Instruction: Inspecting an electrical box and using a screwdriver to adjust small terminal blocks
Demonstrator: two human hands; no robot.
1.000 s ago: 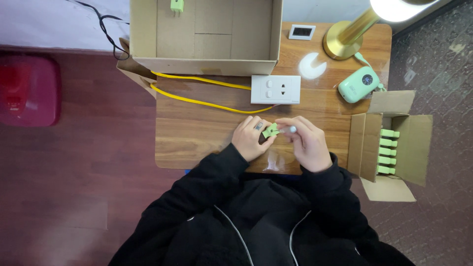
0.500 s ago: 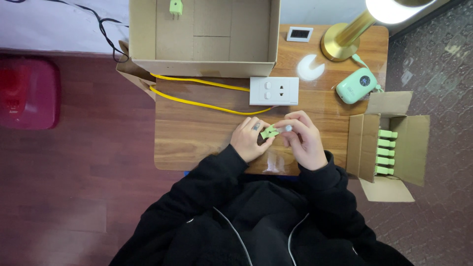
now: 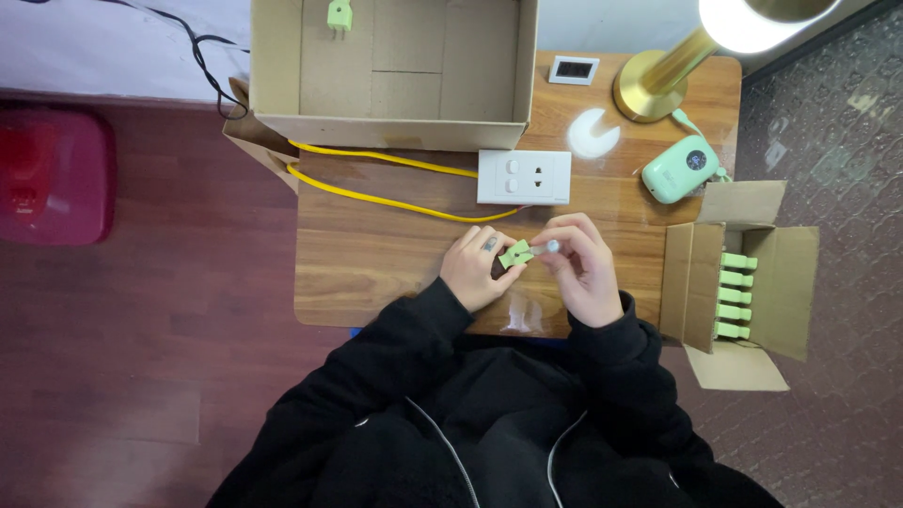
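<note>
**Two hands on one small green plug at the table's front edge**

The wooden table (image 3: 376, 273) fills the middle of the view, and a large open cardboard box (image 3: 282, 66) sits across its far edge with one green piece (image 3: 339, 14) lying inside. To the right, just off the table, a smaller open carton (image 3: 781, 282) holds a row of green plugs (image 3: 736, 295). A brass lamp base (image 3: 649, 94) stands at the far right corner, a mint-green gadget (image 3: 675, 171) near it. A white wall socket plate (image 3: 523, 176) lies mid-table, a yellow cable (image 3: 376, 183) running from it towards the big box. Down front, the left hand (image 3: 475, 268) pinches a small green plug (image 3: 514, 253), fingers closed around it. The right hand (image 3: 583, 268) meets it, fingertips narrowed on a small pale part (image 3: 550, 246) touching the plug's end.
</note>
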